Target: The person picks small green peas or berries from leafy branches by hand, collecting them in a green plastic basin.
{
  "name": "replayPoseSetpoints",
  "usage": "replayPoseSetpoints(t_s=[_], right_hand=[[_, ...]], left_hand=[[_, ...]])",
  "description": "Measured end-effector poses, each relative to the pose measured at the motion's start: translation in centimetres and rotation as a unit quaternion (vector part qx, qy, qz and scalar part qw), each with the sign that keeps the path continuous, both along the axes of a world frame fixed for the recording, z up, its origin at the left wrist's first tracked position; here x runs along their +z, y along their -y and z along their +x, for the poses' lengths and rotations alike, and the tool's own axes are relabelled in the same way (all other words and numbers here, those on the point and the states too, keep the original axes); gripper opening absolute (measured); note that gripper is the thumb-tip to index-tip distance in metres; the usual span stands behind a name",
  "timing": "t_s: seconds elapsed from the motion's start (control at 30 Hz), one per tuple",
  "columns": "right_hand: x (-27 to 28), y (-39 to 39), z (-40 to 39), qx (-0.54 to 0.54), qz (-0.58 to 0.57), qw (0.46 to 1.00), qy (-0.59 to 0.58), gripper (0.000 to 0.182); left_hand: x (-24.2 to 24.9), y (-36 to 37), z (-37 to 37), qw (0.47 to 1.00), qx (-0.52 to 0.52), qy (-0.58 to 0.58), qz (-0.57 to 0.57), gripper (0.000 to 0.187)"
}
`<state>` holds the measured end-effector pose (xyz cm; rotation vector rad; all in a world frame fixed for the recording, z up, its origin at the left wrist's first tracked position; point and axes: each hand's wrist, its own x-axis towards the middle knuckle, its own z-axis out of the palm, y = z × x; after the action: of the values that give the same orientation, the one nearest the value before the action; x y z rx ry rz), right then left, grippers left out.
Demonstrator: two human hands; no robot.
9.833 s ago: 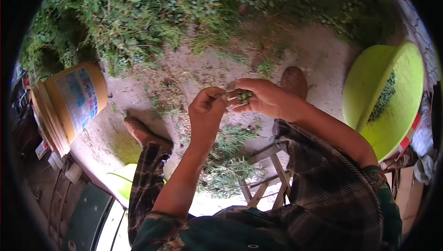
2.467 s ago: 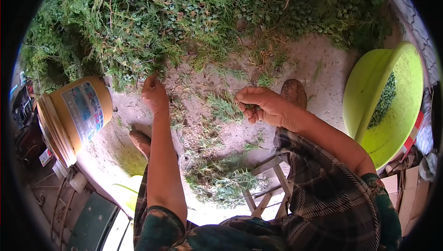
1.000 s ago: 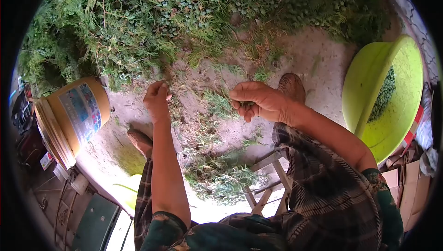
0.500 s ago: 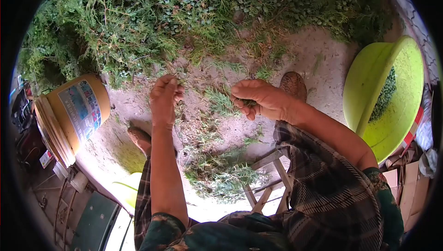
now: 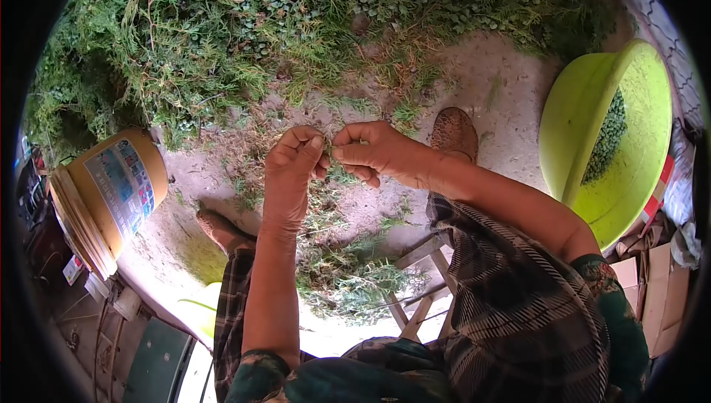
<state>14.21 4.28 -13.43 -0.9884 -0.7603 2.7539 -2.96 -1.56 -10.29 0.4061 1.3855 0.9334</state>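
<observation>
In the head view my left hand (image 5: 291,173) and my right hand (image 5: 381,153) meet fingertip to fingertip above the littered floor. Between them shows a thin bit of evergreen sprig (image 5: 329,142), small and partly covered by the fingers. My left thumb and forefinger pinch it from one side. On the other side my right fingers close on it, the lower ones curled inward; the palm is hidden. Beyond both hands lies a big heap of evergreen branches (image 5: 244,33) with small bluish-green cones among the leaves.
To the right a lime-green basin (image 5: 552,133) stands tilted, with picked green cones (image 5: 609,140) inside. A yellow-tan bucket (image 5: 152,166) is at the left. Loose clippings (image 5: 355,281) lie between my shoes (image 5: 454,133), near a wooden stool (image 5: 418,318). Cardboard (image 5: 663,292) sits at the lower right.
My hands have come together from apart; the left went right and the right went left. The green bits visible in my right palm before are now out of sight. The view shifted slightly.
</observation>
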Motion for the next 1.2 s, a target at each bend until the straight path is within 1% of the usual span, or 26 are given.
replayPoseSetpoints(t_s=[0.07,0.2,0.23,0.27,0.3,0.33,0.37,0.4,0.47,0.5,0.53,0.57,0.6,0.63,0.67,0.7,0.73,0.77,0.8,0.83,0.87,0.93,1.0,1.07,1.13,1.2], right_hand=[[0.0,-0.1,0.0,-0.001,-0.006,1.0,0.002,0.026],[0.0,0.2,0.1,-0.012,-0.016,1.0,0.018,0.023],[-0.1,0.2,0.1,-0.012,-0.017,1.0,0.019,0.023],[-0.3,0.2,0.2,0.003,0.017,0.999,0.033,0.022],[-0.5,0.3,0.2,0.019,0.049,0.997,0.047,0.021],[-0.7,0.4,0.2,0.021,0.044,0.998,0.048,0.021],[-0.7,0.4,0.1,0.038,0.071,0.993,0.081,0.022],[-0.6,0.4,0.1,0.056,0.099,0.987,0.114,0.023],[-0.3,0.1,0.3,0.051,0.086,0.986,0.135,0.025],[-0.3,-0.1,0.3,0.048,0.101,0.984,0.138,0.025],[-0.1,-0.3,0.3,0.044,0.117,0.982,0.141,0.024],[0.3,-0.8,0.4,0.048,0.084,0.989,0.11,0.018],[0.2,-1.0,0.7,0.048,0.083,0.989,0.11,0.018],[0.0,-1.1,1.0,0.015,0.035,0.999,0.038,0.016],[0.0,-1.2,1.2,-0.018,-0.014,0.999,-0.035,0.015],[0.1,-1.3,1.4,-0.018,-0.014,0.999,-0.035,0.015],[0.3,-1.4,1.5,-0.038,-0.052,0.995,-0.077,0.015],[0.5,-1.4,1.7,-0.057,-0.089,0.987,-0.118,0.016],[0.4,-1.4,1.9,-0.058,-0.087,0.987,-0.118,0.016],[0.3,-1.4,2.0,-0.049,-0.085,0.988,-0.115,0.016],[0.3,-1.4,2.0,-0.041,-0.083,0.989,-0.113,0.016],[0.4,-1.1,1.8,-0.045,-0.084,0.991,-0.095,0.017],[0.2,-0.9,1.5,-0.045,-0.085,0.992,-0.076,0.019],[-0.2,-0.6,1.1,0.021,-0.008,0.999,-0.026,0.023],[0.0,-0.3,0.9,0.009,-0.007,0.999,-0.038,0.026],[-0.2,0.0,0.9,-0.014,-0.03,0.998,-0.058,0.027]], left_hand=[[-0.1,0.1,0.2,0.999,0.008,-0.027,-0.043,0.016],[0.2,-0.1,0.8,0.998,0.01,-0.021,-0.052,0.017],[0.1,0.0,0.7,0.996,-0.037,-0.057,-0.054,0.016],[0.1,0.2,0.7,0.991,-0.083,-0.094,-0.056,0.016],[0.2,0.1,0.6,0.99,-0.082,-0.093,-0.059,0.016],[0.2,-0.1,0.6,0.982,-0.117,-0.127,-0.075,0.015],[0.3,-0.2,0.7,0.971,-0.152,-0.16,-0.091,0.014],[0.3,-0.2,0.9,0.971,-0.152,-0.157,-0.097,0.014],[0.1,-0.2,1.4,0.955,-0.171,-0.235,-0.057,0.014],[-0.7,0.0,1.5,0.961,-0.16,-0.226,-0.008,0.013],[-0.7,0.0,1.6,0.961,-0.16,-0.225,-0.01,0.013],[-0.7,-0.2,1.6,0.947,-0.188,-0.259,0.005,0.013],[-0.6,-0.3,1.6,0.931,-0.216,-0.292,0.022,0.012],[-0.5,-0.3,1.4,0.931,-0.216,-0.292,0.022,0.012],[-0.4,-0.3,1.1,0.979,-0.112,-0.166,-0.039,0.013],[-0.3,-0.3,0.7,0.994,-0.004,-0.035,-0.099,0.014],[-0.5,-0.2,0.2,0.994,-0.004,-0.035,-0.099,0.014],[-0.9,0.1,-0.2,0.995,0.049,0.015,-0.084,0.015],[-1.5,0.4,-0.6,0.99,0.101,0.065,-0.068,0.016],[-2.1,0.7,-1.0,0.988,0.102,0.101,-0.05,0.016],[-1.7,0.4,-0.7,0.989,0.099,0.1,-0.049,0.016],[-0.6,0.1,0.4,0.974,0.149,0.155,-0.069,0.015],[-0.3,0.3,0.8,0.97,0.144,0.185,-0.066,0.016],[-0.1,0.3,1.6,0.957,0.15,0.237,-0.074,0.016],[-0.9,0.7,2.0,0.953,0.148,0.258,-0.059,0.015],[-1.6,1.5,2.1,0.942,0.119,0.312,-0.042,0.013]])
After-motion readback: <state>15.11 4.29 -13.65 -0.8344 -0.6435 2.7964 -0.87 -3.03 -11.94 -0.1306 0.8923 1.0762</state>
